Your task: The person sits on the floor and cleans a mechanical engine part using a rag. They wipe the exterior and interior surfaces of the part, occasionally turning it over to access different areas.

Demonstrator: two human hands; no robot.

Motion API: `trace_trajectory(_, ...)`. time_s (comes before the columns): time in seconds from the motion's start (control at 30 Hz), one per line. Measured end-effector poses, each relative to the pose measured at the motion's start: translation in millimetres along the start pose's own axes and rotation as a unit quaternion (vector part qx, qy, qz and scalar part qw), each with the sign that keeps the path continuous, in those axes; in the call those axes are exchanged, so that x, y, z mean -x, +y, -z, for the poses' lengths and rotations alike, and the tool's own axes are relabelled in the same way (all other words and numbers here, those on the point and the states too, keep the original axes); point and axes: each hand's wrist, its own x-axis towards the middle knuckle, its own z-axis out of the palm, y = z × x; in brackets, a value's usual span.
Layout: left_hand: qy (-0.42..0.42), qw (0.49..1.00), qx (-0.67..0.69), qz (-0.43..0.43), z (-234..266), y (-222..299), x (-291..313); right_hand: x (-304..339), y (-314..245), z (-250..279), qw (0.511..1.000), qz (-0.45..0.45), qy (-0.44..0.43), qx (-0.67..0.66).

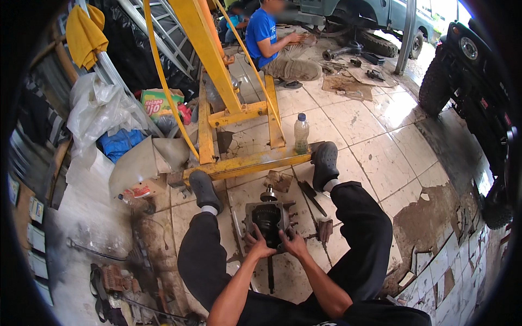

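Between my legs, a grey metal gearbox housing sits on the tiled floor with its open side up, dark gears visible inside. My left hand grips the near left edge of the housing, fingers reaching over its rim. At the near right edge, my right hand grips it too, with fingertips at the opening. A shiny round flange sticks out of the far end. Toward me, a dark shaft extends below the housing. Parts of my fingers are hard to make out at this size.
A yellow steel hoist frame stands just beyond my feet, with a plastic bottle by its base. A dark flat bar lies right of the housing. Another person sits farther off near loose parts. A black vehicle stands right.
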Motion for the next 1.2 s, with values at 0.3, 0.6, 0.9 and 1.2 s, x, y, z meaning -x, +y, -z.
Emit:
trace_trajectory(0.3,-0.004,1.000,0.008,0.020,-3.0,-2.8,2.3,9.8,-11.5,-0.9,0.999,-0.018,-0.011,-0.031)
trace_trajectory(0.6,-0.009,0.999,-0.016,0.026,-2.8,-0.7,5.3,4.9,-30.2,7.0,1.000,0.026,-0.014,0.002)
trace_trajectory(0.9,-0.019,0.999,0.002,0.026,0.3,11.4,0.9,2.6,-3.3,-9.5,0.991,0.113,0.047,-0.058)
trace_trajectory(1.2,0.002,1.000,0.001,0.014,-15.1,-19.9,-6.3,4.2,-39.8,0.1,0.999,0.038,0.002,-0.012)
